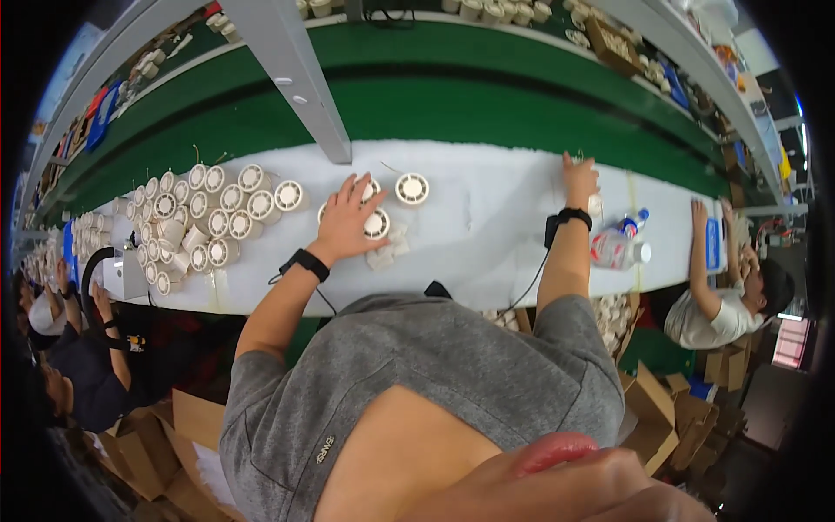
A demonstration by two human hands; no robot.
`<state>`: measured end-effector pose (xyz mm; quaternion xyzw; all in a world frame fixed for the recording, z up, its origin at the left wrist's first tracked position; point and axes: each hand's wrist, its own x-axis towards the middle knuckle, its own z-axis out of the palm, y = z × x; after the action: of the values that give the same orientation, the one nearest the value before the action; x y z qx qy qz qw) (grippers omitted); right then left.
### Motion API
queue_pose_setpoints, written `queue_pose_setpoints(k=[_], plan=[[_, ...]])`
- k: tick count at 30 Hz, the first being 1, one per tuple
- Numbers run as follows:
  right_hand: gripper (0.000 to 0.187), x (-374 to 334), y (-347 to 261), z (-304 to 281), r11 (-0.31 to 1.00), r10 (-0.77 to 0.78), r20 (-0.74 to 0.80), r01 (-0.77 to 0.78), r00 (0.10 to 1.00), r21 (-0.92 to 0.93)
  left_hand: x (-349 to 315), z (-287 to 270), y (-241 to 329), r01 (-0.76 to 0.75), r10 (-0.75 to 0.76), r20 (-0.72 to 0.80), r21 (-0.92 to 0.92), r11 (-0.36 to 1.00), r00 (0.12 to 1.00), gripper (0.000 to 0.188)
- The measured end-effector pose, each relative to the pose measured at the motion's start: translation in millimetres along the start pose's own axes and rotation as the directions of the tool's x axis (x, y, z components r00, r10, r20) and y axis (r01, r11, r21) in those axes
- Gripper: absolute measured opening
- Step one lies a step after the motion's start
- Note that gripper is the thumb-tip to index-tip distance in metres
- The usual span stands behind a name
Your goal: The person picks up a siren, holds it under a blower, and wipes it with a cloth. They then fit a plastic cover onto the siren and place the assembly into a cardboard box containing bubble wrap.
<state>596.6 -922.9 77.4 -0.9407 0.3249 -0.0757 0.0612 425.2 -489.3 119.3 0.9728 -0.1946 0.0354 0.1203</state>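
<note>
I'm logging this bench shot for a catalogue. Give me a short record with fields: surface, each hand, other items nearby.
surface: white mat beside a green belt
left hand: open, resting on round white parts
right hand: at the mat's far edge; grip unclear
nearby: pile of white parts, plastic bottle

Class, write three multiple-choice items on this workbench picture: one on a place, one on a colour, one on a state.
1. Where is the big cluster of white round parts?
A. to the person's left
B. to the person's right
C. on the shelf

2. What colour is the belt beyond the white mat?
A. red
B. green
C. yellow

3. How is the left hand?
A. fist, lifted
B. holding a bottle
C. spread over parts

Key: A, it lies left of both hands; B, the strip is green; C, the fingers splay on round parts.
</note>
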Motion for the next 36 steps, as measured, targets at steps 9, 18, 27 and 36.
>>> queue_pose_setpoints(k=[9, 18, 27, 36], plan=[[0.066, -57, -49, 8, 0.761, -0.395, -0.018, 0.338, 0.919, 0.554, -7, 1, 1, 0.013, -0.013, -0.008, -0.012, 1.0, 1.0, 0.075], [0.054, -227, -85, -13, 0.293, -0.827, -0.34, 0.859, 0.448, 0.419, -4, 10, -7, 0.0, 0.003, -0.053, 0.042, 0.999, 0.999, 0.072], [0.053, -210, -61, -30, 0.293, -0.753, -0.288, 0.693, 0.592, 0.658, -6, 10, -5, -0.029, 0.03, -0.032, 0.036, 0.999, 0.999, 0.075], [0.061, -29, 21, -2, 0.975, 0.21, -0.379, -0.221, 0.901, 0.014, -3, 2, -3, -0.086, 0.085, -0.059, -0.027, 0.996, 0.995, 0.083]])
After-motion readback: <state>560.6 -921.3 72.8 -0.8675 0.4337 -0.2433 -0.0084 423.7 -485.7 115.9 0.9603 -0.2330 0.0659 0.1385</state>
